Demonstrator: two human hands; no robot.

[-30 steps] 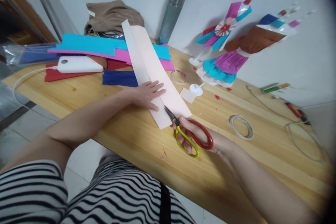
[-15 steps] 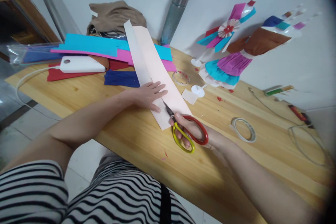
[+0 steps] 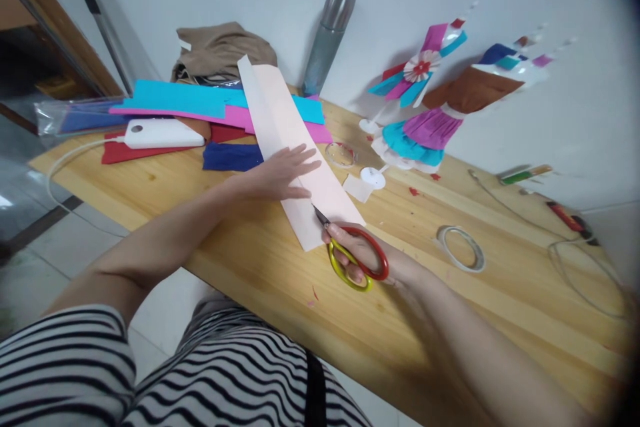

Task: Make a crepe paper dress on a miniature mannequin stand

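A long pale pink sheet of paper lies aslant on the wooden table, its far end over blue and magenta paper. My left hand is spread over the sheet with its fingers apart; whether it presses on the paper I cannot tell. In my right hand are scissors with one red and one yellow handle loop. Their dark blades look closed and point up and left over the sheet's near part, close to my left fingertips.
Behind the sheet stand a flask and a brown cloth. A white power bank with a cable lies at left. Two decorated paper figures, one a layered dress, stand at back right. A tape roll rests at right.
My left hand has shifted slightly up and its fingers are straighter. The scissors have closed, and their yellow loop has drawn nearer the red one. The whole view has tilted a little.
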